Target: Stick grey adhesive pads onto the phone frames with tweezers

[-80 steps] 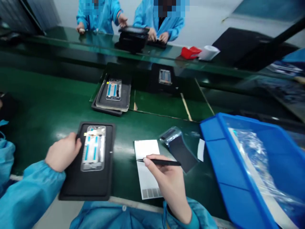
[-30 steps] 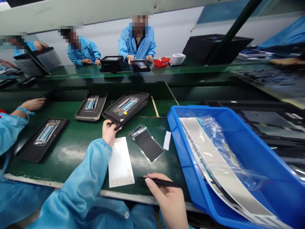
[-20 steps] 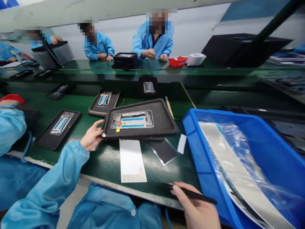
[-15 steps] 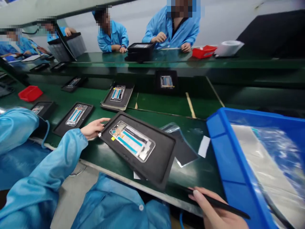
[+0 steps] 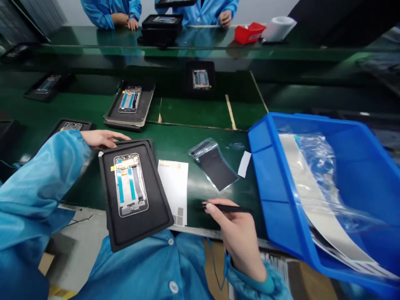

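Phone frame (image 5: 131, 187) in a black tray (image 5: 158, 204) overhanging the bench (image 5: 200, 191) edge.
Left hand (image 5: 101, 138) at its far rim, grip unclear; right hand (image 5: 237, 227) pinches dark tweezers (image 5: 240, 208). The tray partly hides a white sheet (image 5: 175, 183); people (image 5: 109, 12) opposite are cut off.

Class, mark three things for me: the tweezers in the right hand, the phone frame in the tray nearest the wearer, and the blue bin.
Black tweezers (image 5: 236, 208): head view, on the handle.
Phone frame (image 5: 131, 185): head view, middle of its exposed inside.
Blue bin (image 5: 275, 208): head view, outer side wall.
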Demonstrator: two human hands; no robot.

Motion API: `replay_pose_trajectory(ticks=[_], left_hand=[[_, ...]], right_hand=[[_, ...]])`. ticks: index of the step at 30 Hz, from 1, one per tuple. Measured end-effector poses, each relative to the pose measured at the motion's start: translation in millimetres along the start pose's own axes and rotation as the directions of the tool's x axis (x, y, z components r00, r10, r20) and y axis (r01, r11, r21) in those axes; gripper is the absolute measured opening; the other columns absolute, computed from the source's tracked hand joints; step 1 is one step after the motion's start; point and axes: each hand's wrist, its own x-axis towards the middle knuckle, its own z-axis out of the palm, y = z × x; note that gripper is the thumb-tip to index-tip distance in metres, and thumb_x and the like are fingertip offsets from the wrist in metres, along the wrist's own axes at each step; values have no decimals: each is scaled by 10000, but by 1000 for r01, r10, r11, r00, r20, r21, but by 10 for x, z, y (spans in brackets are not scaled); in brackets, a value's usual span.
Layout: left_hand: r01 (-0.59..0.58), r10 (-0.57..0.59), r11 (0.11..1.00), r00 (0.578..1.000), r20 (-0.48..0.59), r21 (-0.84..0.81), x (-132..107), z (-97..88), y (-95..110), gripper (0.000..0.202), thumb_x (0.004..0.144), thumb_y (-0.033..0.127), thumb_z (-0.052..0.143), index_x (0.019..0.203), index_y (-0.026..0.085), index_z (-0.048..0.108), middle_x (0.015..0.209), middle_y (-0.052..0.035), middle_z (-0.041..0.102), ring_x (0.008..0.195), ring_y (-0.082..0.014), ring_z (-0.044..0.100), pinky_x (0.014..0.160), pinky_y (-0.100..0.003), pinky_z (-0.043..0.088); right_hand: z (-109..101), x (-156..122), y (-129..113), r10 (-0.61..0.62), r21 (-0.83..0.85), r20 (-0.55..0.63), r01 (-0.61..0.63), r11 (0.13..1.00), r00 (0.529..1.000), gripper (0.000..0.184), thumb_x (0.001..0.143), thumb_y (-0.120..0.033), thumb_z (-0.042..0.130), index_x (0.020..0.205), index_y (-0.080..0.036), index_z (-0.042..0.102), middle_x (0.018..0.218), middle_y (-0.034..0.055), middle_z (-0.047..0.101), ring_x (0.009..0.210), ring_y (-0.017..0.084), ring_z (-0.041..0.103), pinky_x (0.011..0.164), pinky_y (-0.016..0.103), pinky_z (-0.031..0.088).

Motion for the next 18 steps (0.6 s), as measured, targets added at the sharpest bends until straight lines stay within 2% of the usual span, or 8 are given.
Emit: replay_pose_trajectory(ticks=[2,3,5,8,10,12,15,18], left_hand=[[95,-102,995,957,272,37,89,-18,44,649,548,317,813,1183,232,715,1102,-116,757,942,-300,730,818,-436,586],[93,-120,991,936,331,97,120,-23,60,655,584,347,791,1223,247,694,1154,-99,747,992,-291,719,861,-434,576],[17,-94,962,958,271,271,130,-10,90,583,665,367,731,1237,260,688,1197,-65,734,1060,-275,696,949,-430,546],[-77,65,779,997,42,622,-15,138,180,441,806,284,556,1218,226,703,1241,-66,701,1158,-272,646,1082,-448,458],[-82,240,649,966,-101,756,-163,367,303,449,857,225,448,1233,179,689,1291,-102,651,1224,-292,593,1139,-476,393],[-122,368,593,920,-134,796,-260,703,472,437,909,242,395,1241,186,673,1283,-108,636,1228,-294,574,1131,-465,395],[-385,396,523,900,183,760,-178,1286,729,314,902,309,511,1135,239,710,1158,-60,698,1128,-277,618,1052,-416,451],[-480,297,576,877,378,661,112,1711,868,264,852,293,616,1074,214,737,1089,-82,724,1083,-291,641,984,-399,469]], right_hand=[[91,73,-47,-1,8,58,1,1000,998,269,745,-440,829,833,-193,770,834,68,780,722,209,714,663,321,585],[137,115,-76,-9,9,76,8,1000,997,264,754,-436,821,843,-192,772,833,67,781,713,207,716,659,323,592],[222,215,-142,-44,6,80,43,999,996,250,771,-423,808,862,-193,776,850,64,785,732,212,730,688,337,614],[324,396,-233,-118,4,53,118,993,992,226,786,-399,794,885,-197,780,908,62,793,819,229,751,778,370,639],[380,523,-261,-160,2,37,160,987,986,219,783,-391,798,890,-200,781,918,59,795,841,232,755,805,376,642],[433,638,-257,-186,-2,19,186,982,982,216,776,-385,805,887,-201,782,913,57,796,839,229,757,812,373,641],[504,762,-215,-217,-6,-22,217,976,976,215,777,-378,807,892,-199,781,919,59,798,837,227,758,810,368,639],[550,823,-170,-239,-9,-48,239,971,970,220,780,-367,804,913,-194,778,935,63,799,841,230,760,820,376,640]])
